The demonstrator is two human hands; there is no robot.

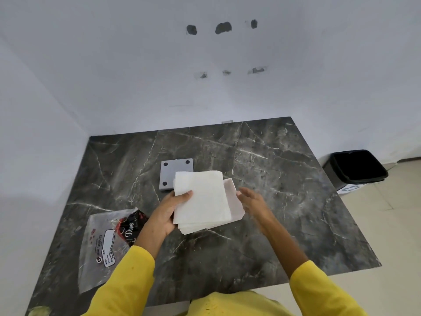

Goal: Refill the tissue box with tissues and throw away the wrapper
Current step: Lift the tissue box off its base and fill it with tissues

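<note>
White tissues (201,199), a thick stack of square sheets, are held at the centre of the frame above a dark marble-patterned table (284,179). The stack is gripped along its left edge by the left hand (168,213), with the thumb laid on the top sheet and the fingers curled beneath. A pale pinkish-white flat piece (234,201) is seen just under the stack, projecting from its right side; whether it is part of the tissue box cannot be told. The right hand (252,199) is placed just beside that piece, fingers loosely spread and slightly blurred; whether it touches the piece or holds anything cannot be told. Yellow sleeves (127,277) are seen on both forearms in the lower part of the frame.

Behind the stack, towards the centre of the table, a grey square tissue box part (168,174) with dark round pads at its corners is lying flat, partly hidden by the tissues. At the lower left of the frame, a clear plastic wrapper (102,245) with a printed label and a dark red patch is lying flattened on the table, near the left forearm and well apart from the grey part. At the right edge of the frame, a black bin (355,169) with a dark liner is standing on the pale tiled floor, beside the table. White walls (136,65) with several grey patched marks fill the upper part of the frame.
</note>
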